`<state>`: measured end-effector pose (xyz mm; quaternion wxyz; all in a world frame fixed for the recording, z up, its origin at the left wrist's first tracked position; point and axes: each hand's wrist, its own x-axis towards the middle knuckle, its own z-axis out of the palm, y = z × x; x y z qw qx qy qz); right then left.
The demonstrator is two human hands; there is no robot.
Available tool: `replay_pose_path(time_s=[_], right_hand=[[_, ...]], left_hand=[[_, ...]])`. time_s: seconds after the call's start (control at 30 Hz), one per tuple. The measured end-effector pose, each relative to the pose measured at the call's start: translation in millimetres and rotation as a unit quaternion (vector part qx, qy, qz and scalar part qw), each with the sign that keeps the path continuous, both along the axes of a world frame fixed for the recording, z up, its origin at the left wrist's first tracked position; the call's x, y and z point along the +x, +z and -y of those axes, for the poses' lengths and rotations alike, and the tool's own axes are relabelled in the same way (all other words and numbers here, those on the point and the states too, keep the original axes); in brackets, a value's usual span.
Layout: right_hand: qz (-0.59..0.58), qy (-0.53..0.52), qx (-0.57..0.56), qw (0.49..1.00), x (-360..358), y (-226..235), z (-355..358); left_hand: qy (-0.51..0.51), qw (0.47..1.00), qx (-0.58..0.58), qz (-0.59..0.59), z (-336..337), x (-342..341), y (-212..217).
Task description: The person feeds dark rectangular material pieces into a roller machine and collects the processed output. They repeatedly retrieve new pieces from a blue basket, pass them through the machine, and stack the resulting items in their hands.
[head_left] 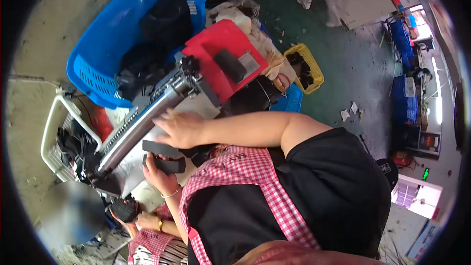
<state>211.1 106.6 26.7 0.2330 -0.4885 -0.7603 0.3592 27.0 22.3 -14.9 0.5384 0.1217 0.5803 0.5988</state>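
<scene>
My left hand (160, 178), with a bracelet at the wrist, is closed on dark strips (170, 165) of flat material. Another flat dark grey piece (159, 147) lies just above them, below my right hand (179, 128); whether it is held I cannot tell. The right hand hovers beside a machine with a long shiny metal roller (142, 126). Its fingers look apart and slightly blurred, with nothing visible in them. A black knob (189, 65) sits at the roller's far end, and a toothed black strip (122, 135) runs along its side.
Beyond the machine stands a large blue basket (88, 49) with black material inside. A red board (223, 44) carries a dark block (229, 66). A white wire basket (45, 137) is at left, a yellow basket (318, 76) farther right. A co-worker's hand (147, 221) works at lower left.
</scene>
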Motion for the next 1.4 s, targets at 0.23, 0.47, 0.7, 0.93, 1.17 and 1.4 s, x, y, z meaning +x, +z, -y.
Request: replay_pose_path(time_s=[0.23, 0.47, 0.7, 0.93, 1.17, 1.4], right_hand=[[-0.153, -0.010, -0.341, 0.928, 4.8, -36.0, 19.0], [-0.283, -0.189, -0.423, 0.839, -25.6, -60.5, -9.7], [-0.132, 0.109, -0.166, 0.971, -25.0, -40.5, 38.9], [-0.216, 0.046, -0.263, 0.939, -17.1, -32.8, 36.8], [-0.237, 0.060, -0.343, 0.907, -7.9, -28.9, 29.6], [-0.148, 0.037, -0.160, 0.975, -9.5, -19.1, 19.9]], left_hand=[[0.001, 1.000, 0.000, 0.013, 2.9, 8.5, 4.9], [-0.006, 0.999, 0.008, 0.048, 10.6, -7.3, 5.0], [0.066, 0.997, 0.036, -0.013, 4.8, 10.3, 0.0], [-0.012, 0.990, 0.118, 0.073, -6.7, 19.8, 14.9], [-0.019, 0.968, 0.106, 0.228, 3.3, 38.2, 18.1], [0.018, 0.990, 0.048, 0.134, -3.3, 37.3, 12.0]])
